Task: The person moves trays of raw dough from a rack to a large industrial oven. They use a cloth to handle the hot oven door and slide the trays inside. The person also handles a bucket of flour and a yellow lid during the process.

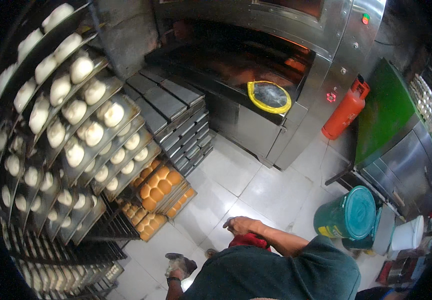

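Observation:
At the lower left, my left hand [178, 273], with a dark band at the wrist, hangs low with a dark grey cloth [186, 264] bunched at its fingers; blur hides the exact grip. My right hand [243, 225] is held in front of my body above red fabric [251, 240], its fingers bent; whether it holds anything does not show. To the left, a tall rack carries metal trays [124, 108] of pale dough pieces [112, 114]. Lower trays hold browned bread rolls [156, 194]. Ahead, a yellow-rimmed round item [269, 97] lies on the dark ledge of a steel oven [255, 129].
Stacked metal pans [171, 99] stand between rack and oven. A red gas cylinder [343, 112] stands right of the oven, near a green-topped steel table [385, 112]. At right are a lidded green bucket [358, 213] and a white bucket [407, 232]. Pale floor tiles [234, 180] lie ahead.

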Available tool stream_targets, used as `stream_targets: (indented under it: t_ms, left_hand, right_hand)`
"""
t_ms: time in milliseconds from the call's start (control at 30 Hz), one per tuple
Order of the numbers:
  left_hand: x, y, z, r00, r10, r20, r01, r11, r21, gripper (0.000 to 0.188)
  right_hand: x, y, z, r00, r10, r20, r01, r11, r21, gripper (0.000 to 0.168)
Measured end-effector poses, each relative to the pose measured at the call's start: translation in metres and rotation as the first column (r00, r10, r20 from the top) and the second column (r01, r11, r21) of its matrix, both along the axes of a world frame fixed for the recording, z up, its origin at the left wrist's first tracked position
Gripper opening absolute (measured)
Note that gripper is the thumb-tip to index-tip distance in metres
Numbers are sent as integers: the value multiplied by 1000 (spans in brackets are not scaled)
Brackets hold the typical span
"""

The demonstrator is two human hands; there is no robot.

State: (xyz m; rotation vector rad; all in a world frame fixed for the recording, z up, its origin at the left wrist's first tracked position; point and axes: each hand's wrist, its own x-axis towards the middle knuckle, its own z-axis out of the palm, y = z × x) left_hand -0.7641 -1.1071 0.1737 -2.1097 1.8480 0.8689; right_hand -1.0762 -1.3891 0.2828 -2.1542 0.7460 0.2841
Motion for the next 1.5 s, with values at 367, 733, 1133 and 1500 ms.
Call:
stream_targets:
  t_ms: [367, 733, 1133, 1500]
  left_hand:
    - [-23, -90, 15, 999, 51, 4, -52, 998, 31, 34]
    - [-37, -87, 10, 969, 248, 1, -248, 968, 43, 41]
    - [-48, -77, 14, 934, 356, 19, -356, 931, 80, 51]
    - [-44, -67, -32, 972, 231, -51, -235, 967, -102, 35]
  right_hand:
    - [-35, -113, -18, 996, -71, 58, 72, 997, -20, 38]
    - [-36, -145, -40, 998, 27, 60, -28, 1000, 8, 36]
    - [-35, -160, -26, 998, 49, 44, -53, 994, 97, 36]
    - [-30, -163, -31, 997, 65, 35, -68, 992, 111, 35]
